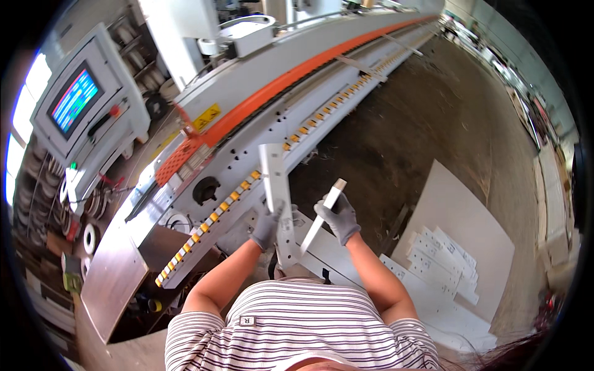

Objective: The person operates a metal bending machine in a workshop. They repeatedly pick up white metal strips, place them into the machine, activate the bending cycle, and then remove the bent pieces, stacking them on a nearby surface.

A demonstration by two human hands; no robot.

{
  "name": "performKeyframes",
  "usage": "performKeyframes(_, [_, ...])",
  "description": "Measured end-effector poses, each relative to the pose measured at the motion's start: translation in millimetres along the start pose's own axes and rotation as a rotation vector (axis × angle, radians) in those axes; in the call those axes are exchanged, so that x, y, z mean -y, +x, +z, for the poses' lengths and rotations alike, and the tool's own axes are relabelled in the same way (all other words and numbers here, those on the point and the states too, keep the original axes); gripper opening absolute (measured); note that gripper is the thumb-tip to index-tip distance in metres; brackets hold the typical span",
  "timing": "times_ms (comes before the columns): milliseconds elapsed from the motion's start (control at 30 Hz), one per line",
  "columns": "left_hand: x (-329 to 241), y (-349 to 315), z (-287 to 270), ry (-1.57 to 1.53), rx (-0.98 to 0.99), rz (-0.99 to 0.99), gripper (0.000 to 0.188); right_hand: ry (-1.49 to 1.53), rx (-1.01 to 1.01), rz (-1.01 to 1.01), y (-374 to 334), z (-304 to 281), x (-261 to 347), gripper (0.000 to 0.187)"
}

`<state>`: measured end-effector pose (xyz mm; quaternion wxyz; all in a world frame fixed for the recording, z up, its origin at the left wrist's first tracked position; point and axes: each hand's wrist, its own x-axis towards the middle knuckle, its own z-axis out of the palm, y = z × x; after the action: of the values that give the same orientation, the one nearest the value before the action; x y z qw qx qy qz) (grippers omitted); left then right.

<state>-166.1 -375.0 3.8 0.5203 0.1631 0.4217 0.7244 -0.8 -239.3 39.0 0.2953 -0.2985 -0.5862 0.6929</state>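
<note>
My left hand (266, 229), in a grey glove, is closed around a long white panel (276, 176) with small drilled holes. The panel's far end reaches up in front of the machine's roller rail (213, 217). My right hand (340, 219), also gloved in grey, grips a narrower white board (314, 231) near its upper end. That board is tilted and shows mostly its edge; its lower end comes close to the bottom of the panel in my left hand. Both pieces are held in front of my body.
A long edge-banding machine with an orange beam (272, 93) runs away to the far right. Its control cabinet (80, 99) with a lit screen stands at the left. Drilled white panels (440, 258) lie on a large white board (473, 216) at my right. Brown floor (427, 111) extends beyond.
</note>
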Motion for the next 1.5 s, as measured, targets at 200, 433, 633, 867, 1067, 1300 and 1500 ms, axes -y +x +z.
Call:
performKeyframes(200, [-65.5,-13.9,-122.8,-0.333,-0.262,0.018,0.06,-0.196,-0.083,-0.059,-8.8,-2.9,-19.3,0.046])
performKeyframes(433, [-111.9,16.3,-207.7,-0.38,-0.234,0.15,0.051,-0.302,-0.138,-0.065,-25.0,-5.2,-27.2,0.047])
performKeyframes(633, [-106.5,52.8,-237.7,-0.411,-0.252,0.164,0.052,-0.285,-0.2,-0.028,-36.4,-15.6,-37.0,0.048])
performKeyframes(867, [-101.9,75.1,-239.3,-0.403,-0.416,0.224,0.06,-0.278,-0.25,0.005,-36.4,-32.1,-39.6,0.046])
performKeyframes(1067, [-105.7,86.8,-229.0,-0.43,-0.438,0.154,0.06,-0.143,-0.281,0.066,-25.4,-39.2,-44.5,0.039])
performKeyframes(1300, [-106.4,134.3,-197.0,-0.484,-0.44,0.115,0.057,-0.138,-0.282,0.098,-20.4,-51.3,-45.2,0.039])
performKeyframes(1500, [-79.6,209.8,-208.5,-0.544,-0.324,0.106,0.057,-0.176,-0.324,0.049,-31.5,-54.1,-24.2,0.043])
